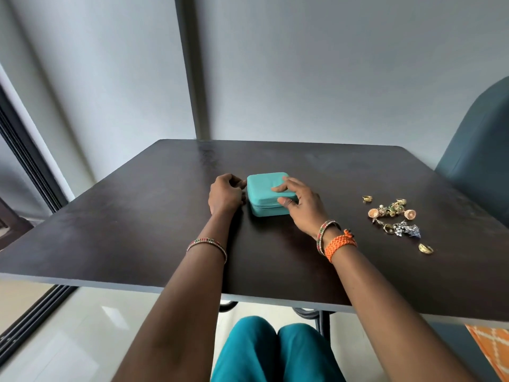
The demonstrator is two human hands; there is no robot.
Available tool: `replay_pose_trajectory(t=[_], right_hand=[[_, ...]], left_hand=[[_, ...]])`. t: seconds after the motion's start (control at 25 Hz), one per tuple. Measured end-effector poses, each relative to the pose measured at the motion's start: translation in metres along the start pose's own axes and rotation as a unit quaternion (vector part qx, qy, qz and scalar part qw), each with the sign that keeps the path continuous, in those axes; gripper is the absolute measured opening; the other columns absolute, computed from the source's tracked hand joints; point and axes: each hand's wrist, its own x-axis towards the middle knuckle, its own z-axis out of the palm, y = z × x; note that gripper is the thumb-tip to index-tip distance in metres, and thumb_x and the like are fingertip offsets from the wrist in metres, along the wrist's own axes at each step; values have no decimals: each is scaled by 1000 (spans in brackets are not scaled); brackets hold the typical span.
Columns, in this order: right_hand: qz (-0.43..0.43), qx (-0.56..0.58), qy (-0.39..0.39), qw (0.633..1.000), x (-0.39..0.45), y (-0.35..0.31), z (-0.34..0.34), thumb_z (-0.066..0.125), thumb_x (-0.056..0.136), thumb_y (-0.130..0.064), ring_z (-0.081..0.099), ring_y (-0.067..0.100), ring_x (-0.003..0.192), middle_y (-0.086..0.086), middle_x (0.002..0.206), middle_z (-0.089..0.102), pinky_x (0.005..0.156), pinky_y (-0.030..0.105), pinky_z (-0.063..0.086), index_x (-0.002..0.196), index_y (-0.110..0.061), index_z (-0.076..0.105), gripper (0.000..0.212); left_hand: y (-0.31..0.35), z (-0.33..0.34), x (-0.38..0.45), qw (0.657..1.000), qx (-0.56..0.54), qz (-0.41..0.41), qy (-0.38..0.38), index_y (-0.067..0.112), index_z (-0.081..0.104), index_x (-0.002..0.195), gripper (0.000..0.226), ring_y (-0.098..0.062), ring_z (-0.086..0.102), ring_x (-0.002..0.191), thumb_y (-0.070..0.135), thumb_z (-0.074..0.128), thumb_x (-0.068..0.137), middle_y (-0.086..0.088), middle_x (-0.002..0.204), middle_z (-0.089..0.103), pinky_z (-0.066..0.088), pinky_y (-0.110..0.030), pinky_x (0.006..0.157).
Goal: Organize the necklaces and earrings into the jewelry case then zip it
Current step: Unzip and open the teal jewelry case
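The jewelry case looks matt teal cloth, the bench dark, faintly glossy wood, the jewelry pile shiny metal.

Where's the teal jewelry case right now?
In the head view the teal jewelry case sits closed mid-table between both hands, the loose jewelry lying apart to its right.
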Motion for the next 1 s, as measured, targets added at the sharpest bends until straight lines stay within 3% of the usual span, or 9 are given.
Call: replay_pose_trajectory(t=[0.12, 0.2, 0.28, 0.44, 0.68, 0.76, 0.88, 0.96, 1.0], right_hand=[[4, 6, 2, 1000, -1, -1, -2, 61, 88, -3, 43, 19, 131, 2, 141, 49, 98, 11, 27, 105, -15, 69, 22], [0, 8, 3, 1000, -1, -2, -2, 61, 87, -1, 44, 19, 130, 3, 139, 52, 96, 8, 27, 104, -12, 70, 23], [-4, 8, 3, 1000, -1, -1, -3, 61, 86, 1, 45, 19, 129, 4, 136, 53, 95, 6, 26, 104, -10, 70, 23], [-10, -5, 10, 1000, -2, -1, 0, 62, 87, -3, 46, 19, 130, 1, 137, 54, 95, 9, 29, 105, -14, 70, 22], [7, -30, 13, 999, -8, -1, -6, 66, 87, -22, 49, 15, 127, -13, 137, 53, 101, 34, 45, 110, -37, 67, 28], [4, -38, 9, 999, -12, -3, -9, 66, 86, -26, 51, 13, 126, -14, 137, 54, 102, 35, 44, 112, -39, 67, 29], [3, -33, 15, 999, -22, -11, -12, 70, 83, -26, 51, 10, 125, -12, 134, 57, 101, 25, 38, 111, -36, 68, 30], [-5, -33, 9, 999, -33, -13, -13, 73, 80, -26, 52, 9, 123, -10, 132, 58, 99, 21, 37, 111, -35, 69, 32], [-17, -36, 0, 999, -39, -13, -15, 75, 78, -25, 52, 10, 123, -9, 132, 58, 101, 22, 38, 112, -34, 68, 35]], left_hand=[[3, 0, -1, 999, 18, 23, 17, 25, 70, 82, 7, -11, 67, 69, 20, 65, 83, 7, 84, 73, 41, -21, 61], [4, 0, 1, 999, 38, 24, 22, 24, 74, 92, 11, -21, 65, 92, 28, 68, 83, 1, 97, 72, 39, -24, 70], [7, 1, 3, 996, 81, 34, 28, 25, 74, 99, 17, -26, 62, 100, 29, 66, 84, -2, 105, 71, 38, -26, 72], [13, 9, 4, 972, 161, 160, 55, 26, 74, 100, 29, -27, 57, 105, 14, 52, 86, -3, 104, 67, 37, -27, 68], [-2, 6, 0, 988, 46, 114, -88, 25, 53, 134, 37, -28, 54, 119, 27, 40, 98, -4, 127, 62, 41, -34, 97], [-9, -1, -7, 980, -24, 110, -163, 22, 53, 132, 42, -23, 54, 121, 26, 42, 92, -1, 127, 62, 38, -37, 107], [-13, -17, -25, 965, -90, 91, -228, 22, 61, 115, 52, -24, 60, 108, 21, 41, 67, -3, 116, 67, 46, -41, 99], [-12, -30, -40, 946, -128, 71, -290, 15, 56, 122, 65, -27, 60, 104, 17, 46, 58, -8, 116, 65, 49, -40, 85], [-14, -35, -44, 932, -123, 84, -331, 13, 48, 130, 75, -25, 58, 107, 17, 50, 56, -8, 121, 61, 48, -37, 85]])
